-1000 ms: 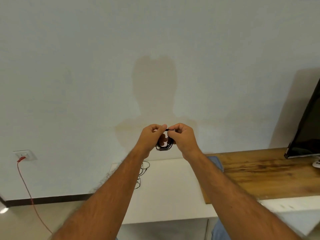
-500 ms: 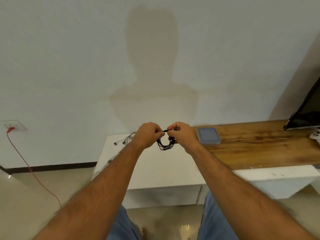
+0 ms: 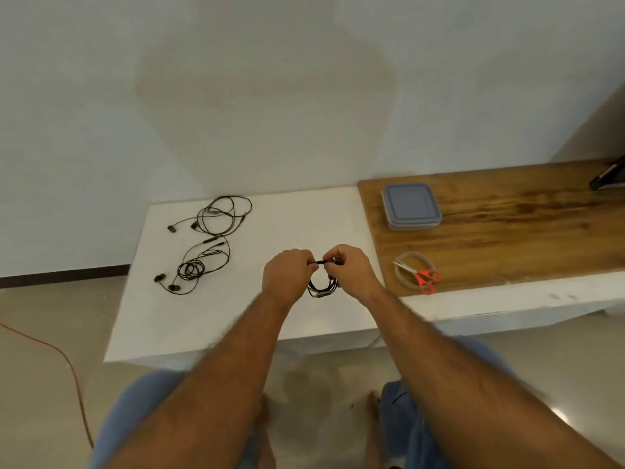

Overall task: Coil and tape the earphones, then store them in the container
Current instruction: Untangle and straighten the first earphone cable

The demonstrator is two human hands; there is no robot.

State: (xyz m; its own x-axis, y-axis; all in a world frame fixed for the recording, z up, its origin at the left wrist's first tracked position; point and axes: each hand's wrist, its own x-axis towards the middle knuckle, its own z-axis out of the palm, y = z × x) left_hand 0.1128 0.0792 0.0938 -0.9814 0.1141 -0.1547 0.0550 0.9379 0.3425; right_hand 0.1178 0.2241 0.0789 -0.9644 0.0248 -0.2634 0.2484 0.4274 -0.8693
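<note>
- Far left: red cable (image 3: 72, 370) runs across the floor.
- White table (image 3: 270, 319), left part: two loose black earphone sets. Upper set (image 3: 220, 216) lies in wide loops near the wall; lower set (image 3: 192, 269) is partly bunched, buds toward the table's left edge.
- Left hand (image 3: 287, 277) is held above the table's middle, fingers curled, pinching the top of the coiled earphones (image 3: 321, 286).
- Coil hangs between both hands, over the white top, w/ an inline remote at its bottom.
- Right hand (image 3: 351, 275) pinches the same top strand, fingertips nearly meeting the left's.
- Right, on the wooden top (image 3: 507, 238): tape roll (image 3: 404, 265) w/ red-handled scissors (image 3: 421, 275) lying across it, near the front edge.
- Behind them, closer to the wall: container (image 3: 411, 206), grey-blue lid on, well apart from the coil.
- Far right edge: dark object (image 3: 608, 174), too cropped to ID.
</note>
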